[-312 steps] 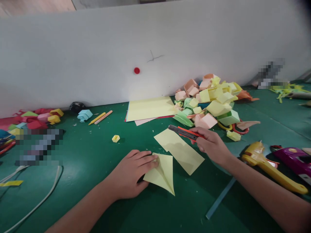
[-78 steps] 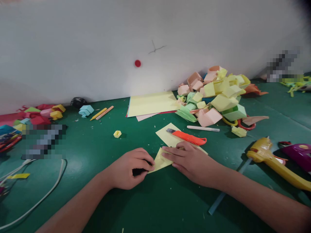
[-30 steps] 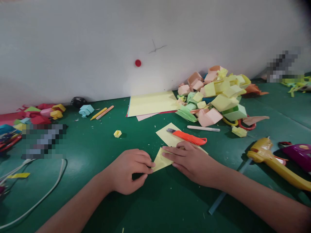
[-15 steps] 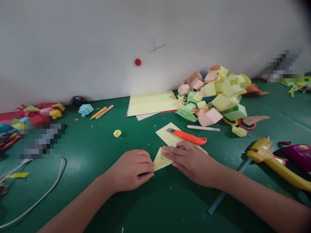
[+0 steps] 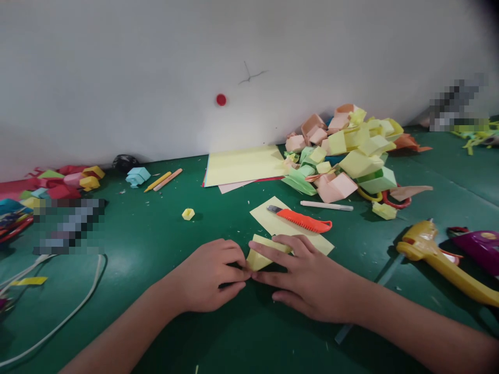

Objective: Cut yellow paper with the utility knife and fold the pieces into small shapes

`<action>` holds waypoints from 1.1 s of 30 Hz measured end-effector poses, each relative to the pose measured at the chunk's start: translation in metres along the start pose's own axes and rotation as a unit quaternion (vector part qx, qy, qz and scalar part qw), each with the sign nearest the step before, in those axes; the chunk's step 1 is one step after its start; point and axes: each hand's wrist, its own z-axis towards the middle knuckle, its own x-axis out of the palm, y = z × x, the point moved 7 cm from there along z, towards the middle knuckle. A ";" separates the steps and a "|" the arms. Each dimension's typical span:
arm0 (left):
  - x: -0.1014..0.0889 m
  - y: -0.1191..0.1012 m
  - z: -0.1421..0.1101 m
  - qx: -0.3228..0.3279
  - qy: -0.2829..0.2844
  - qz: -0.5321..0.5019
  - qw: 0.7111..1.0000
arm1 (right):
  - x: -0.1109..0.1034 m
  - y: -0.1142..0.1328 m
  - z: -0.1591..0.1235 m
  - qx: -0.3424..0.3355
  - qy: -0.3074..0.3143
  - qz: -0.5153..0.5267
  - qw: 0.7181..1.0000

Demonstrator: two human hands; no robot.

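A small folded piece of pale yellow paper (image 5: 268,249) lies on the green table between my hands. My left hand (image 5: 212,275) is closed with its fingertips at the paper's lower left corner, apparently pinching it. My right hand (image 5: 307,275) reaches over from the other side, its fingers spread and resting on the folded paper, which they partly cover. Just behind lies a flat yellow sheet (image 5: 267,214), and on it rests an orange utility knife (image 5: 306,220) with some blade out. A white pen (image 5: 326,206) lies behind the knife.
Folded paper shapes (image 5: 343,150) are heaped at the back right. A yellow glue gun (image 5: 432,254) with a glue stick (image 5: 349,324) lies at the right. Coloured sheets (image 5: 245,166) lie by the wall. A white cable (image 5: 91,285) loops at the left, and a tiny yellow hexagon (image 5: 188,214) sits mid-table.
The right hand's fingers have spread and slid left and down toward the left fingertips. The small paper's outline has changed, with an edge now folded over, and more of the sheet behind shows.
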 end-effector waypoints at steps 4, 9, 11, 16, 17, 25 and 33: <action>-0.003 -0.002 -0.001 -0.004 0.026 0.008 1.000 | -0.002 -0.006 0.000 0.029 -0.005 0.004 1.000; -0.002 -0.004 -0.001 -0.010 0.047 0.018 0.999 | -0.001 -0.006 0.000 0.021 -0.009 0.005 1.000; -0.002 -0.004 -0.002 -0.012 0.051 0.019 0.998 | -0.001 -0.006 0.000 0.028 -0.018 -0.002 0.999; -0.007 -0.003 -0.002 -0.025 0.054 -0.010 0.998 | -0.004 -0.013 0.000 0.050 -0.034 0.009 0.998; -0.008 -0.002 -0.003 -0.029 0.053 -0.025 0.998 | -0.006 -0.015 -0.001 0.053 -0.036 0.013 0.998; -0.014 0.010 -0.007 -0.044 0.012 -0.118 0.992 | -0.025 -0.045 -0.015 0.083 -0.035 0.050 0.995; -0.007 0.010 -0.005 -0.044 0.002 -0.114 0.992 | -0.026 -0.061 -0.025 0.114 -0.016 0.081 0.990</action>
